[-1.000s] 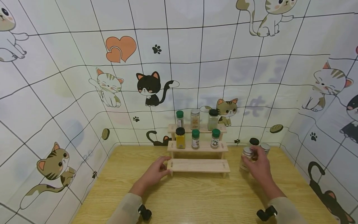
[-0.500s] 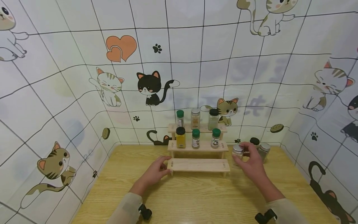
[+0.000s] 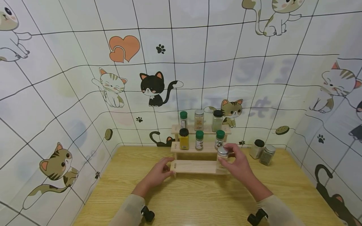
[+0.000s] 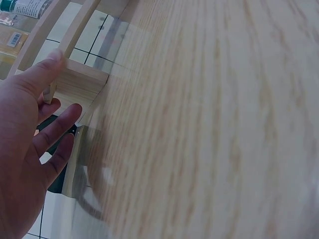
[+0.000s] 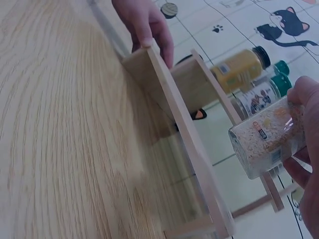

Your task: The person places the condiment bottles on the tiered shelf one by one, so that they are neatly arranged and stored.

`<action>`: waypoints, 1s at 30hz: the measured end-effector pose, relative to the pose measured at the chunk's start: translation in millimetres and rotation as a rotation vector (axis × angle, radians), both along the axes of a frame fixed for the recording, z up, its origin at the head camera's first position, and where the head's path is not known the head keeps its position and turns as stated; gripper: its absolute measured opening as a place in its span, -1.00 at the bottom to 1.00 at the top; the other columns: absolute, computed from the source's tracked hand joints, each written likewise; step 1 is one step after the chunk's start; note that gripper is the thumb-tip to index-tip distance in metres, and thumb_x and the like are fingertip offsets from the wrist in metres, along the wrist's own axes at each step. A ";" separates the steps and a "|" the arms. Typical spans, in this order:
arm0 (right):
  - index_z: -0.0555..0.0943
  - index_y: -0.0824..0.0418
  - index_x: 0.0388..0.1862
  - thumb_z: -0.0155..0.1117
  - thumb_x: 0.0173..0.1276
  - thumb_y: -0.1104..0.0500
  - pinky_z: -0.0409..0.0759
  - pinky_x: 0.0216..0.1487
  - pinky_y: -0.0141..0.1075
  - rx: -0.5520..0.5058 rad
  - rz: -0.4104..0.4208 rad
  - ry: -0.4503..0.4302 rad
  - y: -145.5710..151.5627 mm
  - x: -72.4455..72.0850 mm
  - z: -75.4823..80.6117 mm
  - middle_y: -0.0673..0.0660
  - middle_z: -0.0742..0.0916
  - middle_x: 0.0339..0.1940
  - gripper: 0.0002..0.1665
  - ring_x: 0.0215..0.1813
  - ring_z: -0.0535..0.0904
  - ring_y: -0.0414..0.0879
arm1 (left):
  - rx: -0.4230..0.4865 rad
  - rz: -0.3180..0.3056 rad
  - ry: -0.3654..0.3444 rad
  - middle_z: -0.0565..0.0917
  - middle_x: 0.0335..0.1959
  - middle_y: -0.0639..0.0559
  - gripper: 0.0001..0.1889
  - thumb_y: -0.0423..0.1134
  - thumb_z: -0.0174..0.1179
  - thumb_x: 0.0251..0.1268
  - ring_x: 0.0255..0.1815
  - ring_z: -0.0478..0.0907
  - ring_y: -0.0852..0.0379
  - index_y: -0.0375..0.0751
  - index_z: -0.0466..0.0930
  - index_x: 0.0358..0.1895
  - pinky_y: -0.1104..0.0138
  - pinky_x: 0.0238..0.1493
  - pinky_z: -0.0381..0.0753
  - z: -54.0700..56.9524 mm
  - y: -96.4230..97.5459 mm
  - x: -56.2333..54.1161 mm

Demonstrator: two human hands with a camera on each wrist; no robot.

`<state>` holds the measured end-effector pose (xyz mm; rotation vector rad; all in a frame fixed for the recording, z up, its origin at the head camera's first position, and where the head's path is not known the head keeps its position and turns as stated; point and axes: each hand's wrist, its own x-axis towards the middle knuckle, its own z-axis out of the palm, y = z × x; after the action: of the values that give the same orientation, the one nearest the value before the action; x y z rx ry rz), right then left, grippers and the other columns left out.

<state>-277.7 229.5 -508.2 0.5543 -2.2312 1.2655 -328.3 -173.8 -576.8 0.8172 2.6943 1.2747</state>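
Observation:
A three-step wooden spice rack (image 3: 195, 167) stands on the table. My left hand (image 3: 158, 173) pinches the left end of its lowest step, the thumb on top in the left wrist view. My right hand (image 3: 238, 163) grips a clear spice jar (image 5: 266, 137) with a silver cap, filled with pale flakes, near its cap. This jar hangs over the right end of the lowest step, with a gap beneath it in the right wrist view. On the middle step stand a yellow jar (image 3: 184, 140) with a black cap and two green-capped jars (image 3: 199, 141).
The top step bears a green-capped jar (image 3: 183, 120), a silver-capped jar (image 3: 199, 121) and a black-capped jar (image 3: 217, 121). Right of the rack, a black-capped jar (image 3: 256, 150) and a silver-capped jar (image 3: 267, 156) stand on the table (image 3: 192, 201). A cat-patterned wall covering (image 3: 198, 72) rises behind.
My right hand has carried the silver-capped jar leftward from beside the other two jars to above the lowest step. The left hand has stayed on the rack.

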 end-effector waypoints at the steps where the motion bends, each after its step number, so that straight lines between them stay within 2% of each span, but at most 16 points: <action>1: 0.54 0.29 0.32 0.65 0.33 0.41 0.68 0.00 -0.34 -0.001 0.016 -0.003 -3.3 -0.9 0.5 0.12 0.69 0.11 -0.35 0.07 0.61 -0.16 | 0.002 0.000 0.002 0.55 0.44 -0.05 -0.33 -0.10 0.41 0.62 0.04 0.68 0.09 -0.14 0.42 0.65 0.17 0.01 0.69 -0.2 0.3 0.2; 9: 0.55 0.27 0.34 0.65 0.36 0.38 0.74 0.00 -0.27 -0.037 0.110 -0.034 -32.8 -8.2 3.0 0.15 0.70 0.13 -0.35 0.11 0.65 -0.02 | 0.005 0.007 0.000 0.55 0.45 -0.05 -0.33 -0.11 0.42 0.61 0.03 0.68 0.11 -0.16 0.42 0.64 0.18 0.02 0.68 -1.7 0.9 -0.1; 15: 0.57 0.26 0.33 0.67 0.36 0.34 0.76 0.05 -0.06 -0.051 0.133 -0.075 -58.1 -12.4 3.4 0.18 0.70 0.14 -0.37 0.14 0.66 0.09 | 0.010 0.000 0.007 0.56 0.42 -0.05 -0.34 -0.13 0.42 0.61 0.01 0.68 0.12 -0.17 0.43 0.64 0.20 0.00 0.68 -2.8 0.6 -0.5; 21: 0.58 0.20 0.34 0.69 0.35 0.31 0.74 0.12 0.05 -0.056 0.139 -0.110 -79.9 -17.1 4.8 0.13 0.70 0.17 -0.35 0.19 0.65 0.07 | -0.005 -0.007 0.028 0.56 0.41 -0.04 -0.35 -0.14 0.42 0.61 0.01 0.67 0.13 -0.14 0.44 0.63 0.17 0.05 0.70 -4.4 -0.3 -1.5; 24: 0.57 0.21 0.35 0.69 0.36 0.31 0.74 0.14 0.10 -0.054 0.153 -0.109 -89.3 -19.8 4.4 0.13 0.69 0.19 -0.34 0.21 0.64 0.07 | -0.009 -0.006 0.015 0.56 0.40 0.00 -0.35 -0.13 0.42 0.61 0.01 0.66 0.15 -0.10 0.43 0.63 0.18 0.06 0.69 -4.9 -0.5 -2.3; 27: 0.56 0.25 0.36 0.69 0.35 0.31 0.74 0.13 0.10 -0.045 0.166 -0.111 -97.9 -21.0 3.9 0.13 0.69 0.19 -0.32 0.21 0.65 0.06 | -0.008 0.000 0.002 0.55 0.39 0.03 -0.35 -0.12 0.42 0.61 0.02 0.66 0.16 -0.08 0.43 0.64 0.18 0.07 0.68 -5.0 -0.3 -2.5; 30: 0.57 0.21 0.35 0.70 0.36 0.28 0.74 0.12 -0.02 -0.033 0.165 -0.122 -105.1 -21.3 3.2 0.09 0.70 0.18 -0.33 0.21 0.65 0.03 | -0.006 0.004 -0.005 0.56 0.39 0.05 -0.35 -0.11 0.42 0.61 0.02 0.65 0.16 -0.07 0.43 0.63 0.18 0.08 0.67 -4.3 0.1 -2.6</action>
<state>-298.9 124.4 -505.1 0.6770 -2.2978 1.4515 -330.9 -173.7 -581.1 0.8072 2.6955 1.2674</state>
